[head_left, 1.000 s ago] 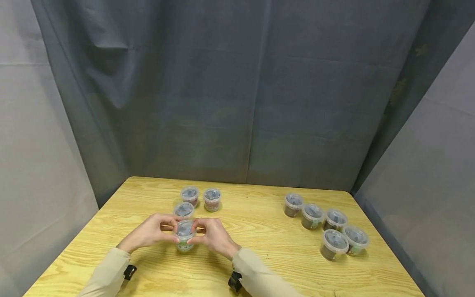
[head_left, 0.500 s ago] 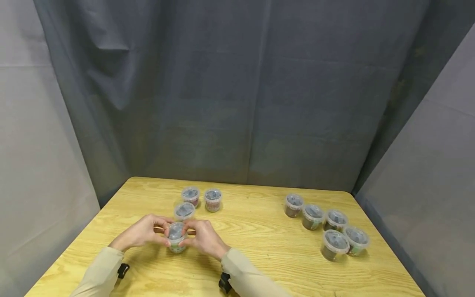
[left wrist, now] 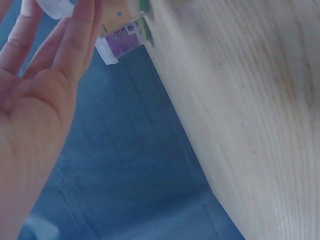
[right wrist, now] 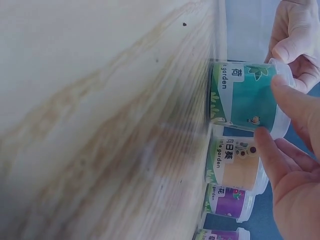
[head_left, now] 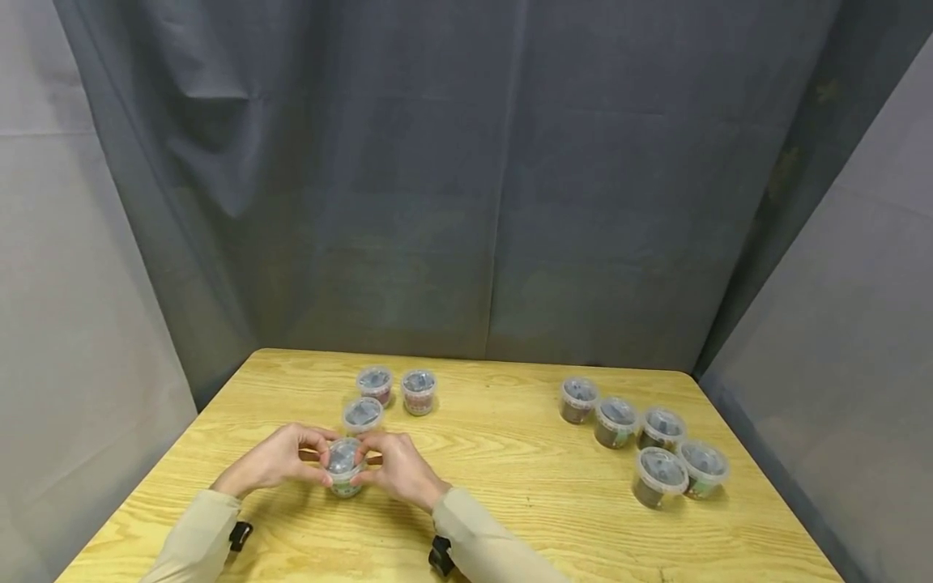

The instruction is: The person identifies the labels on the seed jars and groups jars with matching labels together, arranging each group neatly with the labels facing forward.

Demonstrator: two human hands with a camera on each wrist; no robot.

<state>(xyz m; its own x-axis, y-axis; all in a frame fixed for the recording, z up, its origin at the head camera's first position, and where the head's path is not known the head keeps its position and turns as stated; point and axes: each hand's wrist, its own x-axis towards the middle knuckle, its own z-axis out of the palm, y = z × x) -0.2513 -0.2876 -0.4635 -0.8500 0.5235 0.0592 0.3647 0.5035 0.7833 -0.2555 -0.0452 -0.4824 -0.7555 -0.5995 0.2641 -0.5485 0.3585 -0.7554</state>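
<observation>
Left grip and right grip both pinch the teal cup, upright, lid facing up, axis vertical

Left hand and right hand pinch lidded cup from both sides; three cups behind, five cups right, same wood surface.

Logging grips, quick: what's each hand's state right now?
Left hand: holding the teal-labelled round plastic tub.
Right hand: holding that same tub.
</observation>
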